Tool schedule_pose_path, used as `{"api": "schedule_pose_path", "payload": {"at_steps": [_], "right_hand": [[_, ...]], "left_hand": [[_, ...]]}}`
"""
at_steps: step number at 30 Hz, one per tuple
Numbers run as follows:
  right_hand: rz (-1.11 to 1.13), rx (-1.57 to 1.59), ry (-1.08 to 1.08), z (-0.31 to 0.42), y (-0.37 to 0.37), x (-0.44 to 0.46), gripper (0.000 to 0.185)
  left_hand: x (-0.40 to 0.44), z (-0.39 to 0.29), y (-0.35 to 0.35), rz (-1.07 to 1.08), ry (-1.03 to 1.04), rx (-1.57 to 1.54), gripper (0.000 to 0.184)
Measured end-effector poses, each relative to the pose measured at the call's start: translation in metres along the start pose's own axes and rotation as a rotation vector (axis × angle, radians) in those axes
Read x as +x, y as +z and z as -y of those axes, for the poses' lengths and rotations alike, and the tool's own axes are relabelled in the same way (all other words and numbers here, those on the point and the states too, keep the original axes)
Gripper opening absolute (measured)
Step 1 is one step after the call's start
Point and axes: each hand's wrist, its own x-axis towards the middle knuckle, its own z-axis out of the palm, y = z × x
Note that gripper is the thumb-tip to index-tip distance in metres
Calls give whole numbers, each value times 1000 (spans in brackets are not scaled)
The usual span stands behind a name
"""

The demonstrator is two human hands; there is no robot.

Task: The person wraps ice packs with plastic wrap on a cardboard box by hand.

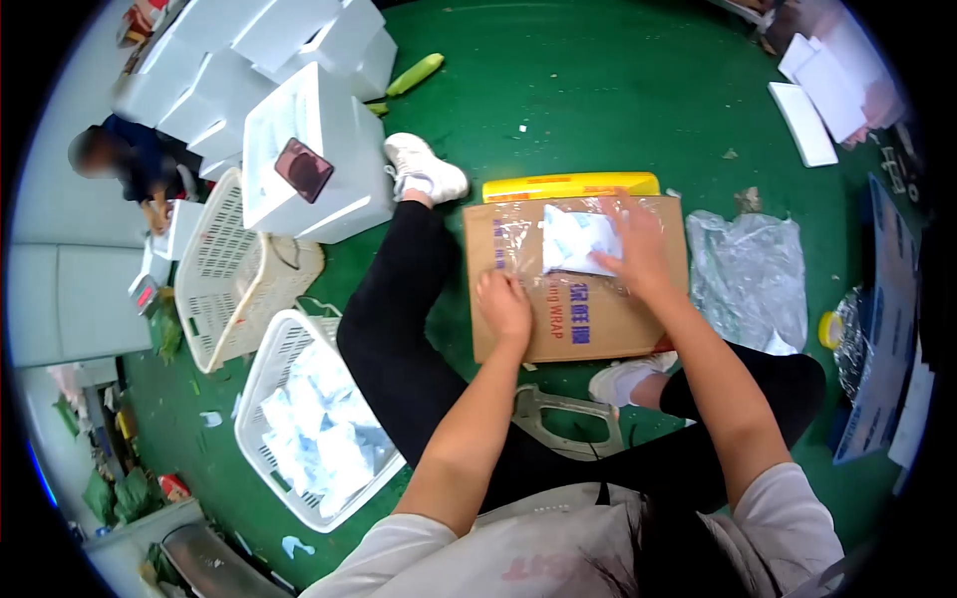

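Note:
A brown cardboard box printed "WRAP" lies flat on the floor between my legs. On it rests a small white packet, with clear cling film spread around and beneath it. My left hand is closed at the film's near left edge, its fingers curled and pinched together. My right hand is at the packet's right side, fingers spread and touching it. Along the box's far edge lies a yellow cling film carton.
To my left, a white basket holds several white packets; another basket leans behind it. A phone lies on a white foam box. Crumpled clear plastic lies right. A co-worker crouches far left.

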Motion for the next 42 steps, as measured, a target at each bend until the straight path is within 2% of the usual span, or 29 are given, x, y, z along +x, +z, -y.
{"api": "schedule_pose_path", "payload": {"at_steps": [2, 3, 4, 6, 8, 9, 11, 12, 14, 15, 17, 18, 20, 22, 23, 24, 25, 26, 27, 28, 29, 30, 32, 33, 36, 37, 40, 41, 42], "right_hand": [[-66, 326, 476, -33, -26, -33, 72], [19, 246, 616, -62, -26, -51, 67], [96, 168, 751, -85, -16, -67, 65], [163, 68, 802, -71, 1, -85, 64], [129, -52, 760, -37, 12, -91, 61], [189, -64, 758, -37, 17, -94, 59], [292, -70, 741, -36, 32, -87, 54], [362, 90, 761, -43, 33, -90, 50], [498, 403, 779, -87, 20, -96, 42], [487, 424, 748, -102, 1, -102, 38], [487, 428, 719, -97, -50, -118, 31], [479, 419, 713, -84, -72, -128, 30], [248, 819, 896, -70, -82, -150, 29], [-1, 1066, 708, -73, -61, -147, 24], [-48, 1012, 482, -63, -51, -132, 19], [-116, 1167, 456, -36, -34, -108, 15], [-25, 999, 309, -30, -5, -91, 15], [53, 823, 152, -27, 28, -78, 14], [197, 548, -50, -14, 45, -65, 11], [151, 338, -148, 12, 39, -67, 25], [159, 315, -200, 14, 39, -71, 37], [163, 287, -246, 14, 38, -73, 49], [213, 17, -339, 17, 23, -78, 64], [228, -120, -374, 18, 20, -77, 72], [207, -66, -365, 10, 29, -67, 83], [162, -92, -381, 10, 32, -63, 85], [211, -18, -316, 15, 29, -47, 81], [158, -33, -416, 17, 18, -38, 73], [377, 16, -355, 20, 1, -26, 72]], "left_hand": [[4, -3, 0, 105, -180, -329, 14], [2, 8, 17, 42, -137, -500, 16], [1, 3, 15, 73, -246, -569, 16], [2, -8, 9, 135, -455, -702, 16], [2, -7, 11, 203, -440, -736, 17], [0, -3, 10, 236, -436, -743, 18], [6, 11, 12, 466, -539, -736, 17], [9, 19, 7, 579, -591, -724, 17], [15, 27, -17, 629, -617, -582, 16], [11, 30, -32, 656, -649, -512, 17], [-1, 22, -78, 740, -773, -574, 15], [-8, 25, -93, 792, -822, -587, 14], [-37, 28, -108, 690, -875, -768, 15], [-57, 19, -100, 539, -610, -913, 15], [-60, 11, -82, 427, -319, -823, 18], [-62, 3, -62, 318, -52, -703, 22], [-53, -17, -53, 380, 63, -697, 18], [-47, -33, -36, 454, 69, -790, 19], [-43, -36, -5, 436, 227, -717, 18], [-42, -42, 12, 237, 380, -632, 14], [-35, -42, 4, 510, 318, -472, 15], [-26, -51, -28, 665, 389, -340, 33], [-28, -40, -33, 649, 563, -320, 57], [-23, -32, -40, 651, 741, -134, 65], [-6, -14, -26, 383, 1052, 95, 57], [-2, -17, -30, 409, 1029, 53, 53], [12, -18, -9, 396, 957, -93, 49], [22, -24, -19, 285, 1007, -180, 39], [28, -27, -24, 482, 927, -296, 39]]}}
